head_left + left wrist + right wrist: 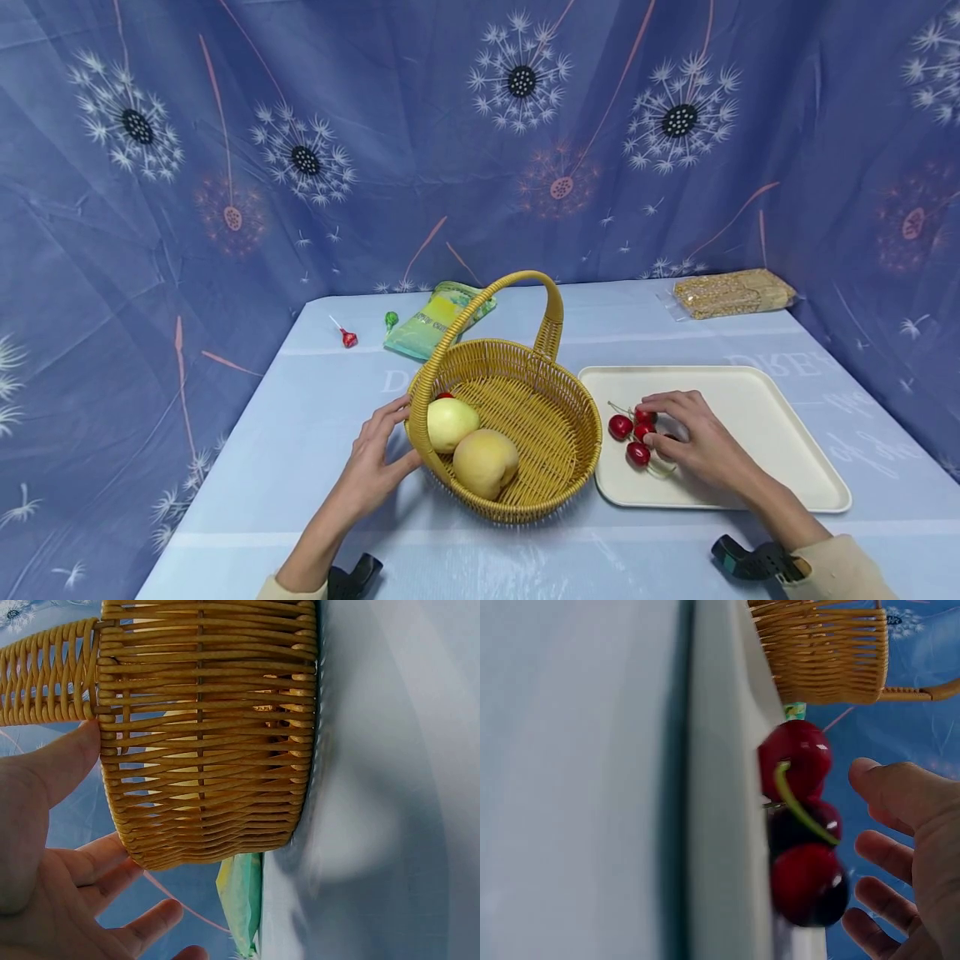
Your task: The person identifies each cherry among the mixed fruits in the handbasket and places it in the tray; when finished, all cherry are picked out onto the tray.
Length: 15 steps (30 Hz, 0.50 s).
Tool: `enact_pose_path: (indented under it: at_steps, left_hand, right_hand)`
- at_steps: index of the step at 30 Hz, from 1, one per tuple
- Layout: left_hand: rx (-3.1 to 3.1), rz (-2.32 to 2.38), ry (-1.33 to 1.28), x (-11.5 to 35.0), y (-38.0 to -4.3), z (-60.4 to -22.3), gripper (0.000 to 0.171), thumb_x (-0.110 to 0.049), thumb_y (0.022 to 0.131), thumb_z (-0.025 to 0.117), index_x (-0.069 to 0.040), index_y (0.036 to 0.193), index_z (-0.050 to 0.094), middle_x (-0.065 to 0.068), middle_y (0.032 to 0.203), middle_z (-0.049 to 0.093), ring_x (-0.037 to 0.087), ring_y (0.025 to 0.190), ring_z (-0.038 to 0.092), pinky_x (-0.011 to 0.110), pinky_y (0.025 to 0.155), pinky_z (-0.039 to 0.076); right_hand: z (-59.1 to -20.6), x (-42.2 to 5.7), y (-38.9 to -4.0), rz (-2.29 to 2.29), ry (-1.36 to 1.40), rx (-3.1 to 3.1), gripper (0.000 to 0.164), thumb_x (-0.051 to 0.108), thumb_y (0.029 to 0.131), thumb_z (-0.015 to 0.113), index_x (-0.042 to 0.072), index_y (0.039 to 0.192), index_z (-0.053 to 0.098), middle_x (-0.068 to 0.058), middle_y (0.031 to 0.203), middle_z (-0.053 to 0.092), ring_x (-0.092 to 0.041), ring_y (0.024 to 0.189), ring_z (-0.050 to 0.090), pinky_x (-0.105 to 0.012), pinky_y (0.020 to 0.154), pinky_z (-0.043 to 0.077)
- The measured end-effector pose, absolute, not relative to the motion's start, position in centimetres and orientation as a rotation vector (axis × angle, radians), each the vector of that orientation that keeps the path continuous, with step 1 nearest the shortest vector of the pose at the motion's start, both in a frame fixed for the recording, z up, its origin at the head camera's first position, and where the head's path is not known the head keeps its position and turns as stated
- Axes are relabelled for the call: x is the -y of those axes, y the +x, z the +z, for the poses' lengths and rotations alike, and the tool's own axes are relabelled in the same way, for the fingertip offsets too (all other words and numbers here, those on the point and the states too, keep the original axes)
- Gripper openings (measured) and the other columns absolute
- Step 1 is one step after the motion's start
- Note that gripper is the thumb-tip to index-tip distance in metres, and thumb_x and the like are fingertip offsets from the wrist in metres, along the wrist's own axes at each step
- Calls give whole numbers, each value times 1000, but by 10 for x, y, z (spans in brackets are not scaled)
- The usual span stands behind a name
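Observation:
A woven wicker basket (536, 350) with an arched handle stands mid-table. In it lie a yellowish peach (486, 463), a pale green round fruit (452, 423) and a mostly hidden red thing (445, 396). My left hand (375, 462) touches the basket's left side, thumb and fingers spread; in the left wrist view its thumb (75, 754) meets the rim beside the handle's base. Several red cherries (637, 454) with green stems sit on a cream tray (750, 392). Over them hovers my right hand (701, 442), its fingertips close to the cherries (799, 757) and nothing visibly gripped.
Behind the basket lies a green-yellow packet (438, 321), with a green lollipop (391, 319) and a red lollipop (347, 337) to its left. A clear bag of tan food (735, 293) rests at the back right. Blue patterned cloth (420, 167) hangs behind the table.

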<state>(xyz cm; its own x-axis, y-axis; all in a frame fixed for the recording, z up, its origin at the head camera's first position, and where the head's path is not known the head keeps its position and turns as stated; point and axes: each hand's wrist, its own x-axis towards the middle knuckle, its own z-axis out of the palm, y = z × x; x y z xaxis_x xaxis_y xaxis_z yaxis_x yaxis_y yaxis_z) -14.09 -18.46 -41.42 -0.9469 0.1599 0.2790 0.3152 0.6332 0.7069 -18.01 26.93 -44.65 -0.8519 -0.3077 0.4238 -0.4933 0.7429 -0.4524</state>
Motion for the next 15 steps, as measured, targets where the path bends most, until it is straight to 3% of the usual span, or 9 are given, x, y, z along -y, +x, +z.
enact_pose_path:
  at_steps: [5, 10, 15]
  left_hand:
    - [2659, -1211, -397, 185, -141, -413, 54, -29, 82, 72, -15, 130, 52, 6, 147, 40, 36, 136, 31, 66, 102, 26]
    - [2666, -1222, -389, 185, -140, -412, 55, -30, 82, 72, -15, 130, 52, 6, 148, 40, 36, 137, 30, 66, 103, 26]
    - [2672, -1221, -383, 186, -140, -413, 55, -31, 82, 72, -16, 131, 52, 6, 148, 39, 36, 137, 31, 66, 102, 26]
  right_hand:
    - [-432, -260, -184, 792, 704, 2543, 39, 14, 74, 79, 15, 111, 67, -1, 117, 63, -4, 106, 41, -22, 88, 32]
    - [-409, -240, -188, 782, 795, 2506, 41, 14, 76, 78, 20, 114, 65, 1, 118, 62, -5, 106, 43, -22, 87, 34]
    - [-384, -215, -192, 763, 917, 2489, 41, 18, 78, 76, 20, 117, 64, 4, 121, 60, -7, 108, 45, -30, 89, 39]
